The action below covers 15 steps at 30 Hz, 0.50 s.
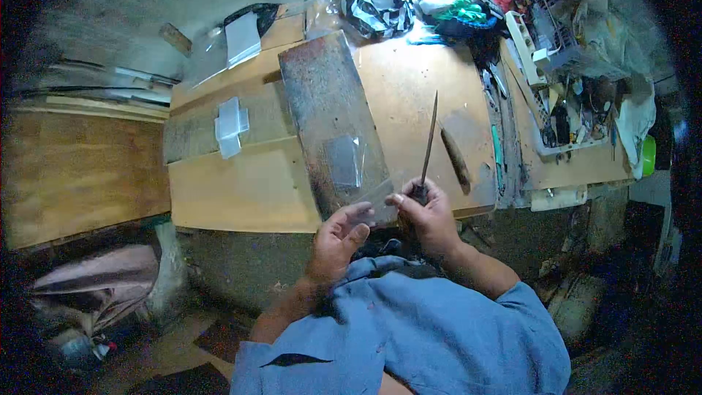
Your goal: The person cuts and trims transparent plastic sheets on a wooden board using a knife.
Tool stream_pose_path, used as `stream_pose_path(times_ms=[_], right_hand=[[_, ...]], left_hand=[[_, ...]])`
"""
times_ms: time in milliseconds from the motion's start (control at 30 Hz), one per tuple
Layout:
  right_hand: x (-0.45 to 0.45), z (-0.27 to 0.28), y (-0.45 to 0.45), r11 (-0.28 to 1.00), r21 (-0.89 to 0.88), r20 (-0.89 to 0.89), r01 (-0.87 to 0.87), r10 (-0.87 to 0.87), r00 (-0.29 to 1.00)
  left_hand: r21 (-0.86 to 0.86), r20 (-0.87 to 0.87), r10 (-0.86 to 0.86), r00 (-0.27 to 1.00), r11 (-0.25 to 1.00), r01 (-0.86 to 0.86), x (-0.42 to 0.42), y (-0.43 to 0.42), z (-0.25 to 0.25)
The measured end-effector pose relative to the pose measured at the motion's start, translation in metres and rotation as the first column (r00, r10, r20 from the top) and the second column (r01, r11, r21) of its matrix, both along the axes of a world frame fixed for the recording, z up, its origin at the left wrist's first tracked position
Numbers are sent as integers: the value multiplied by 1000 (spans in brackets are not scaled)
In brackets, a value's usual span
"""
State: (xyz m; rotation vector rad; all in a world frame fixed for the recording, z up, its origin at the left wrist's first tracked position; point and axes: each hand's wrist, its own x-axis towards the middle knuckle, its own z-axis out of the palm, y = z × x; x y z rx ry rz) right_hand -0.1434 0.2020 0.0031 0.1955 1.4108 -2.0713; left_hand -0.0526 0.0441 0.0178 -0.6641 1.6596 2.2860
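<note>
My right hand is closed round the dark handle of a long, thin, pointed tool, which points up and away from me. Its thumb and fingertip also touch the edge of a clear plastic piece. On the other side, my left hand has curled fingers at the near edge of this piece; the see-through material makes its outline hard to follow. Both hands are close together over the near end of a dark, speckled board. A clear plastic sheet lies flat on that board.
Left of the board, small translucent sheets lie on the worktable. A dark, narrow tool rests at right, near a green strip. Plastic bags line the back. A tool-filled basket stands far right.
</note>
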Motion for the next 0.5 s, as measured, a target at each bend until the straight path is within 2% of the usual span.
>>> stream_pose_path(times_ms=[67, 100, 133, 200, 267, 333, 400, 500], right_hand=[[10, 4, 3, 1000, -24, -11, -13, 12, 1000], [12, 8, 6, 996, 15, -33, -86, 87, 996], [14, 10, 7, 986, 55, -53, -159, 162, 985], [15, 7, 8, 988, 52, -86, -143, 147, 985], [13, 8, 7, 991, 52, -120, -127, 133, 984], [10, 19, 7, 977, 7, -19, -212, 212, 977], [13, 19, 4, 964, 63, 24, -258, 257, 966], [21, 18, -6, 975, 23, -35, -219, 220, 975]], left_hand=[[49, 35, 111, 993, 992, -113, 5, 6, -1], [-71, 6, 145, 989, 987, -145, 5, 7, 4], [-72, 8, 147, 989, 987, -146, 6, 5, 7], [-4, -6, 85, 996, 996, -85, 10, -6, 12], [-24, 31, 48, 998, 999, -47, 13, -13, 19], [-37, 69, 5, 998, 999, -2, 16, -18, 19], [-3, -15, -53, 998, 999, 53, 19, -24, 17], [25, -27, 4, 1000, 1000, -4, 21, -30, 19]])
